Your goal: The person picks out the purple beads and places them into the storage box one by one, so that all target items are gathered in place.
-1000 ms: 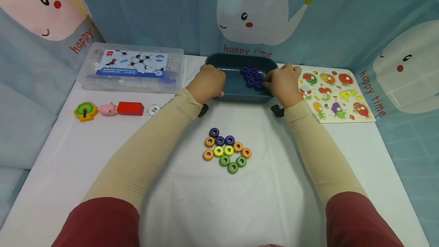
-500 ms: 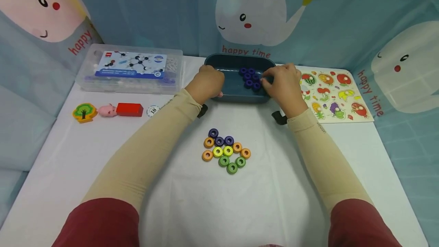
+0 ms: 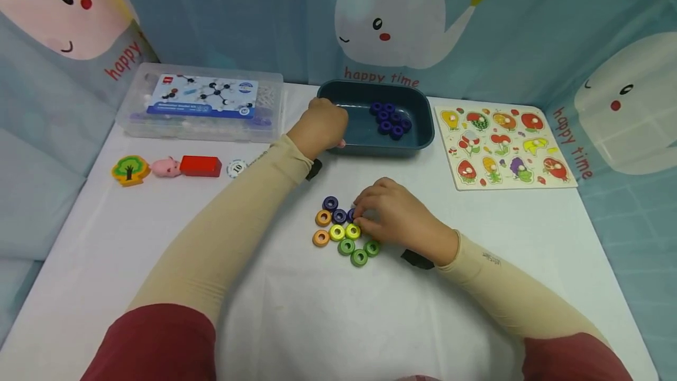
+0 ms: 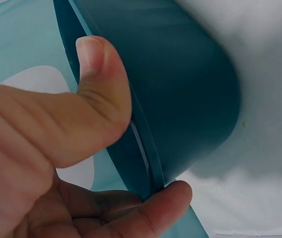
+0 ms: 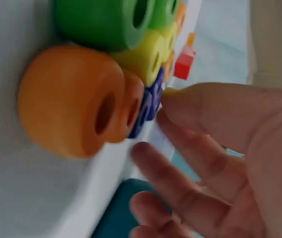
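Note:
My left hand (image 3: 319, 125) grips the near-left rim of a dark teal plastic tray (image 3: 370, 150); the left wrist view has the thumb over the rim and fingers below. Several purple ring beads (image 3: 390, 117) lie inside it. On the table is a cluster of ring beads: purple (image 3: 330, 203), orange (image 3: 321, 238), yellow (image 3: 337, 232) and green (image 3: 359, 258). My right hand (image 3: 396, 213) is at the cluster's right side, thumb and index finger pinching a purple bead (image 5: 155, 94). In the head view this hand hides the orange beads (image 5: 71, 101) on that side.
A clear molecular model kit box (image 3: 201, 104) stands at the back left. Before it sit a tree piece (image 3: 130, 170), a pink pig (image 3: 166, 167), a red block (image 3: 200, 166) and a round number 10 piece (image 3: 237, 169). A fruit puzzle board (image 3: 508, 146) lies at the right.
My right hand has left the tray and come down toward me to the bead cluster, leaving a purple bead at the right of those in the tray. The left hand has stayed on the rim.

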A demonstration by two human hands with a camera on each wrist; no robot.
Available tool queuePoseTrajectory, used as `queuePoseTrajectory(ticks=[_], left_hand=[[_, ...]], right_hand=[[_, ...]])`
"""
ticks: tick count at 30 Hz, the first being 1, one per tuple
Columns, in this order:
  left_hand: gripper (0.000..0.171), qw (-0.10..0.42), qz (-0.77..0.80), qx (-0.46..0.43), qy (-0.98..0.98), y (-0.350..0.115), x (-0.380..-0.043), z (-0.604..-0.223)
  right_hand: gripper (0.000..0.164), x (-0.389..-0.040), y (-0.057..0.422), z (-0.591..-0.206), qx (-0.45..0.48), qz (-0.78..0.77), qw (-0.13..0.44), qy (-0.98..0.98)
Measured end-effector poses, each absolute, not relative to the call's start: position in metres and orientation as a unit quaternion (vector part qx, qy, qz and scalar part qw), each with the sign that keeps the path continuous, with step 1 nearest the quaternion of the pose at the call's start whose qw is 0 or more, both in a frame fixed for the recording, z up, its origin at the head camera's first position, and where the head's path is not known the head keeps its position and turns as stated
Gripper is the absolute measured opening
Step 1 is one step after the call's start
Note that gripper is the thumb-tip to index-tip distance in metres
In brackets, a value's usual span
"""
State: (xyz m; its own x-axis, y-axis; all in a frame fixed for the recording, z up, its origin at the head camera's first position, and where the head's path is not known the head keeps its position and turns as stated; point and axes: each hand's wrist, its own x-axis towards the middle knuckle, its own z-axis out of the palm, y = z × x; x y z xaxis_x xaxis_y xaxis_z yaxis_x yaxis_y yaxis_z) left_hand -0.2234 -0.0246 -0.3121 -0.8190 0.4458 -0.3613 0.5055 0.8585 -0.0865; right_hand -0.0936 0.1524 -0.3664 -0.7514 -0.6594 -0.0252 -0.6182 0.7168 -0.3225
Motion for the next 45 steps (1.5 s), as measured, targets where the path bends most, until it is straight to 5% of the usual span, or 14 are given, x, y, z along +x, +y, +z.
queuePoseTrajectory(ticks=[14, 20, 28, 35, 45], left_hand=[[0.041, 0.207, -0.101, 0.229, 0.946, -0.021, -0.228, -0.313], [0.044, 0.209, -0.103, 0.230, 0.945, -0.021, -0.229, -0.313], [0.046, 0.224, -0.113, 0.223, 0.942, -0.022, -0.232, -0.310], [0.043, 0.196, -0.107, 0.233, 0.947, -0.022, -0.230, -0.317], [0.048, 0.215, -0.114, 0.228, 0.943, -0.020, -0.229, -0.309]], right_hand=[[0.003, -0.104, 0.146, -0.374, -0.308, -0.154, 0.129, 0.930], [0.008, -0.112, 0.148, -0.352, -0.283, -0.189, 0.110, 0.934], [0.020, -0.189, 0.167, -0.325, -0.177, -0.216, -0.007, 0.960], [0.021, -0.245, 0.171, -0.364, -0.175, -0.152, 0.023, 0.973], [0.021, -0.254, 0.169, -0.374, -0.164, -0.153, 0.025, 0.974]])
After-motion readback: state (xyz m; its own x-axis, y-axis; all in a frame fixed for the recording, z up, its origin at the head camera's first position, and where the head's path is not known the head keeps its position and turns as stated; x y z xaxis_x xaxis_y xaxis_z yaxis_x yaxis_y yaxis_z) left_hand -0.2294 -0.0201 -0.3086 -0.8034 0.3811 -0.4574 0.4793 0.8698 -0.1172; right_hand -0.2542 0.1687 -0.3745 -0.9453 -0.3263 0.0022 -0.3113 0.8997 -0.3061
